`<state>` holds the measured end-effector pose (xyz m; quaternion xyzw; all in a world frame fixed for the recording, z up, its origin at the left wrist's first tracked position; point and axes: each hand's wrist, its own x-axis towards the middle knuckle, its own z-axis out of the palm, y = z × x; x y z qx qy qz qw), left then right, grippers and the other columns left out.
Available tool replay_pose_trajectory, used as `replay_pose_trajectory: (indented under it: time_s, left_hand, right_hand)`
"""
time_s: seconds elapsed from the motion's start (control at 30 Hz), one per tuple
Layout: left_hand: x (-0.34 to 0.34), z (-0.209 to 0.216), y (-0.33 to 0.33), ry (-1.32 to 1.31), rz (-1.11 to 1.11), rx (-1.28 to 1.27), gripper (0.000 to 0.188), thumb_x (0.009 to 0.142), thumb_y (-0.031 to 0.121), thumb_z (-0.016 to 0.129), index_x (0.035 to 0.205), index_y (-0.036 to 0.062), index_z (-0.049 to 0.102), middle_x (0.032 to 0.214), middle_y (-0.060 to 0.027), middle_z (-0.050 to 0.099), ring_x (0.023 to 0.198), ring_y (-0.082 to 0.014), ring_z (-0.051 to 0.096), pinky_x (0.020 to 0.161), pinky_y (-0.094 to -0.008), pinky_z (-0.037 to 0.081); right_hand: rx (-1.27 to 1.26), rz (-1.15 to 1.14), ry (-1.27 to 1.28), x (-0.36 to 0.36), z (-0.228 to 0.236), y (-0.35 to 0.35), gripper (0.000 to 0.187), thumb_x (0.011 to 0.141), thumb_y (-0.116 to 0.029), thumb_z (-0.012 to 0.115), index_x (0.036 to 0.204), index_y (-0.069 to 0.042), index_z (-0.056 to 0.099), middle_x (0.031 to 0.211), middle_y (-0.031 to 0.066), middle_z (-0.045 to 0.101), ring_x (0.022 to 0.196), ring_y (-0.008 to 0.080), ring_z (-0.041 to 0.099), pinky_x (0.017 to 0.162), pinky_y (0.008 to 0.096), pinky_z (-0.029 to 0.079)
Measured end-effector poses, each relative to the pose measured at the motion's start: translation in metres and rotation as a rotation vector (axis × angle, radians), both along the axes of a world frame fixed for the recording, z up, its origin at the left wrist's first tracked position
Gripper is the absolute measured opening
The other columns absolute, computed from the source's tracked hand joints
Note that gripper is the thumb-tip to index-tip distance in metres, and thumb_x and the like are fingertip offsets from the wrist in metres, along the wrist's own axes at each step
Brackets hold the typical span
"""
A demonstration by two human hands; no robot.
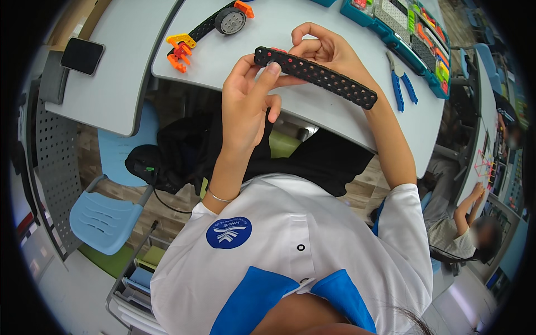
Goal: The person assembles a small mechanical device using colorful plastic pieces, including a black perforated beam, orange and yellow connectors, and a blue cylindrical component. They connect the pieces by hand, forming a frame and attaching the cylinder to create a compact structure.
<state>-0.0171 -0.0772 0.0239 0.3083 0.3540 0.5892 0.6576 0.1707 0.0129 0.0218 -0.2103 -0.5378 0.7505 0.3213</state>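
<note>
A long black perforated building beam point(329, 82) with several red pins near its left end is held up above the table edge, slanting down to the right. My left hand point(244, 103) pinches its left end, thumb pressed on the face beside the red pins. Behind the beam is my right hand point(329, 49), closed with curled fingers at its upper edge; part of this hand is hidden by the beam. Farther left on the table lies a built piece with a grey wheel point(231, 20), black beam and yellow and orange connectors point(181, 46).
Blue-handled pliers point(403, 84) lie right of my hands, beside a teal parts case point(385, 39) with colourful pieces. A phone point(82, 56) rests on the left table. Light-blue chairs point(106, 220) stand at lower left. Another person point(460, 240) sits at far right.
</note>
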Motion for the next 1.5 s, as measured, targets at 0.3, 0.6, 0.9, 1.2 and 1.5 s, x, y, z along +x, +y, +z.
replay_pose_trajectory:
  time_s: [0.3,0.6,0.9,1.2,1.5]
  left_hand:
    - [-0.004,0.011,0.002,0.053,-0.088,0.03,0.021,0.102,0.013,0.055,0.116,-0.0031,0.053,0.109,-0.014,0.068,0.093,-0.0245,0.074,0.037,-0.0173,0.035]
    - [-0.02,-0.003,0.011,0.05,0.298,0.053,0.013,0.1,0.013,0.057,0.106,0.0028,0.052,0.102,-0.0105,0.068,0.098,-0.0255,0.072,0.051,-0.0249,0.044]
    - [0.001,-0.007,0.004,0.062,0.066,0.002,0.019,0.1,0.013,0.058,0.114,0.0006,0.055,0.106,-0.0113,0.067,0.094,-0.0234,0.071,0.058,-0.0254,0.05]
    - [0.018,-0.003,0.0,0.109,-0.003,0.032,0.023,0.101,0.017,0.058,0.115,-0.001,0.053,0.107,-0.0144,0.068,0.097,-0.0277,0.072,0.067,-0.0285,0.058]
    - [0.015,-0.006,0.002,0.082,0.061,0.035,0.024,0.099,0.01,0.061,0.115,-0.0047,0.052,0.11,-0.0154,0.064,0.096,-0.0255,0.071,0.07,-0.0322,0.064]
  right_hand:
    - [-0.038,0.028,-0.053,0.001,0.009,-0.006,0.021,0.092,-0.008,0.07,0.109,-0.001,0.058,0.087,0.0053,0.072,0.08,0.0065,0.067,0.071,0.0163,0.05]
    - [0.834,-0.243,-0.815,0.034,0.018,0.003,0.026,0.087,-0.022,0.076,0.106,-0.005,0.068,0.1,0.0033,0.069,0.091,0.016,0.063,0.08,0.0324,0.049]
    - [0.721,-0.292,-0.697,0.029,0.009,0.003,0.023,0.094,-0.022,0.069,0.11,-0.005,0.067,0.107,0.0021,0.067,0.092,0.0119,0.061,0.075,0.0262,0.047]
    - [0.352,-0.232,-0.416,0.025,0.031,-0.003,0.024,0.097,-0.02,0.066,0.115,-0.003,0.066,0.101,0.0056,0.07,0.088,0.0095,0.063,0.074,0.0234,0.049]
    - [0.083,-0.34,-0.366,0.023,0.031,-0.002,0.016,0.093,-0.015,0.073,0.097,-0.002,0.065,0.089,0.0042,0.07,0.079,0.0084,0.066,0.068,0.0228,0.052]
